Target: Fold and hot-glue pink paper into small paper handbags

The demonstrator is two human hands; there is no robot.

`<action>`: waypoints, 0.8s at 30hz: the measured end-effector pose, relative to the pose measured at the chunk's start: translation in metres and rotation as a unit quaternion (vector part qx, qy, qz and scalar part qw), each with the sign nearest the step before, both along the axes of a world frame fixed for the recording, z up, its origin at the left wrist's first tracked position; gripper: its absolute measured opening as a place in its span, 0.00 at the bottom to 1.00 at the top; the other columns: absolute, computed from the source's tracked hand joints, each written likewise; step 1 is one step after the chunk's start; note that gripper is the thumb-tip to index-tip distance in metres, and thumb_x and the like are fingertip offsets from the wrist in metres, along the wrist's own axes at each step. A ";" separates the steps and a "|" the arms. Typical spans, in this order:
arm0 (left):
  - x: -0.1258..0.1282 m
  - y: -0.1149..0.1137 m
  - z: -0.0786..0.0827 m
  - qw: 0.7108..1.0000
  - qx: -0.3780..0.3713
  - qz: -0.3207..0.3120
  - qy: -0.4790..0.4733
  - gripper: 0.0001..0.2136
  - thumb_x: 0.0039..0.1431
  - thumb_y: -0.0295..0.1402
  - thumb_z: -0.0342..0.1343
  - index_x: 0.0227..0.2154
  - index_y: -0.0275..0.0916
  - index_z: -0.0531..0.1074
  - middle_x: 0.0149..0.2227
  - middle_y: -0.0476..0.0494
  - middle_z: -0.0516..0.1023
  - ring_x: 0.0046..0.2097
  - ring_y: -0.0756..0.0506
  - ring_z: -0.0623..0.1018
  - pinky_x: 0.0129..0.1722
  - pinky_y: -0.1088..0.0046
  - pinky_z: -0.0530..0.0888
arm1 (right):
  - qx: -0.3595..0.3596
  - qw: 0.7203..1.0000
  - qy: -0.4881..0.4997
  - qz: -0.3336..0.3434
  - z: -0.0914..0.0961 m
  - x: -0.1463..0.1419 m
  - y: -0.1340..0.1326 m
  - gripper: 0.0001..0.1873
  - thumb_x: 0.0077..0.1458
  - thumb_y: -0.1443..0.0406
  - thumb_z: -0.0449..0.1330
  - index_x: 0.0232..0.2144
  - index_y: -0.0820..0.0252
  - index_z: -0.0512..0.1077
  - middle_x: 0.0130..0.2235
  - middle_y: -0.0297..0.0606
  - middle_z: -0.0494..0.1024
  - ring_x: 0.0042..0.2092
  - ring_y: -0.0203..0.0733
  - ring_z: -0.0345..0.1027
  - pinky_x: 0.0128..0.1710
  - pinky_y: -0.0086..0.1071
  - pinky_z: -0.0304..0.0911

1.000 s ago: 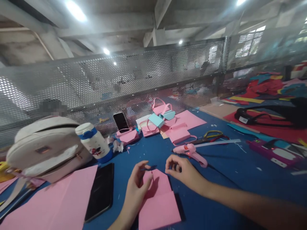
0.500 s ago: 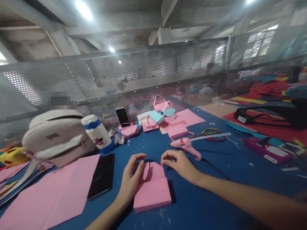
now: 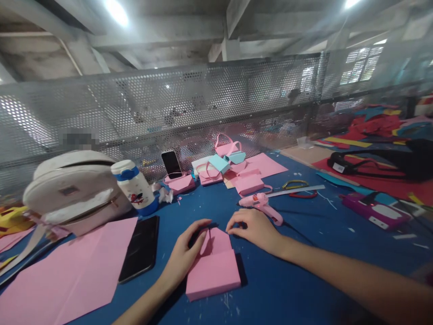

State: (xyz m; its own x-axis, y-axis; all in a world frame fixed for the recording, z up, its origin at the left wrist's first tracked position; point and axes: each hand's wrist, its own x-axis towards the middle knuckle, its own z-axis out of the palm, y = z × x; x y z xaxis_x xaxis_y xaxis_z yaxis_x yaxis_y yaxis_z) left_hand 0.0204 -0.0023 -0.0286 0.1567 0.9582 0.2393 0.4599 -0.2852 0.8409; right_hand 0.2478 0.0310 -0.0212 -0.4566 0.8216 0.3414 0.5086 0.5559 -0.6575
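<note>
A folded pink paper piece point(image 3: 214, 266) lies on the blue table point(image 3: 304, 253) in front of me. My left hand point(image 3: 185, 253) rests on its left side, fingers curled over the raised far-left fold. My right hand point(image 3: 253, 228) presses its fingertips down at the far-right corner of the same paper, fingers bent. A pink glue gun point(image 3: 262, 205) lies just beyond my right hand, not touched.
A black phone point(image 3: 140, 248) and a large pink sheet point(image 3: 67, 275) lie left. Behind them sit a white bag point(image 3: 72, 192) and a bottle point(image 3: 133, 187). Finished pink and blue paper bags point(image 3: 230, 169), a propped phone point(image 3: 171, 164), scissors point(image 3: 299, 189) and a perforated metal fence point(image 3: 203, 113) stand farther back.
Both hands came down from hovering onto the pink paper's far edge, and the far flap now stands folded up between them. The view shifted slightly.
</note>
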 end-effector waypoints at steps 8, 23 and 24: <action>-0.012 -0.002 0.002 0.999 -0.022 -0.032 0.005 0.13 0.64 0.39 0.50 0.40 0.40 0.78 0.40 0.42 0.84 0.46 0.40 0.81 0.49 0.66 0.74 | 0.013 0.995 -0.091 0.028 -0.002 0.002 0.003 0.05 0.57 0.68 0.66 0.30 0.54 0.82 0.35 0.31 0.82 0.40 0.41 0.72 0.39 0.32 0.61; -0.021 0.005 -0.006 0.998 -0.027 -0.010 -0.050 0.12 0.63 0.39 0.50 0.35 0.39 0.77 0.31 0.44 0.82 0.38 0.41 0.81 0.43 0.68 0.74 | -0.053 0.996 -0.058 0.031 -0.009 -0.002 0.006 0.10 0.53 0.74 0.67 0.31 0.52 0.81 0.32 0.29 0.82 0.37 0.39 0.70 0.36 0.30 0.61; -0.021 0.005 -0.006 0.998 -0.028 -0.009 -0.050 0.12 0.63 0.39 0.50 0.35 0.39 0.77 0.31 0.44 0.82 0.38 0.41 0.81 0.42 0.68 0.74 | -0.044 0.996 -0.067 0.033 -0.009 -0.002 0.006 0.09 0.52 0.74 0.67 0.31 0.53 0.81 0.33 0.29 0.82 0.38 0.40 0.71 0.37 0.30 0.61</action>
State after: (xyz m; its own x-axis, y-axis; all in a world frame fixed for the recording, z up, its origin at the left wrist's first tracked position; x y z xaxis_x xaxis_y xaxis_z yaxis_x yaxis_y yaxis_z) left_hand -0.0008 0.0027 -0.0343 0.1515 0.9679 0.2004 0.3685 -0.2434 0.8972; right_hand 0.2460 0.0369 -0.0303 -0.5476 0.8118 0.2026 0.5585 0.5350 -0.6339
